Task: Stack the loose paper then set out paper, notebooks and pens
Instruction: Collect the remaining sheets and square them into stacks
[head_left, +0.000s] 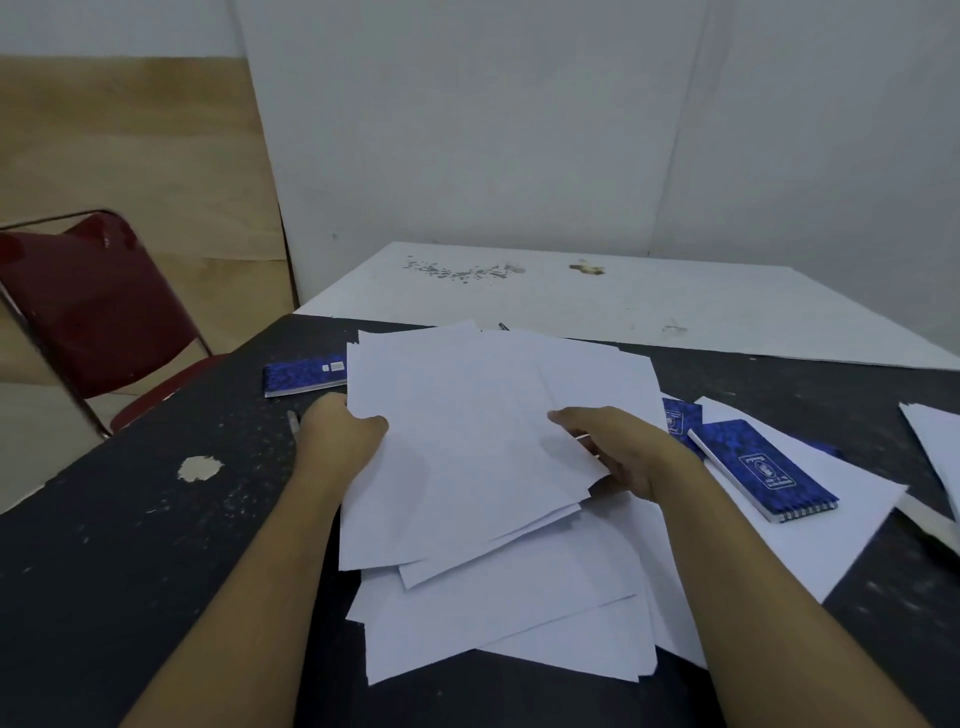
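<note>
On the dark table (156, 545) I see the loose paper (519, 613) fanned in a skewed heap at the near middle. Over it I hold a sheaf (457, 441) by its two sides, left hand (337, 436) curled round the left edge, right hand (618, 447) pinching the right edge with the thumb on top. I judge this to be the stacking step, nowhere near square: next I must knock the edges flush and gather the sheets below, leaving the spiral notebook (763, 467) at right and the pen (293, 420) by my left hand for setting out.
</note>
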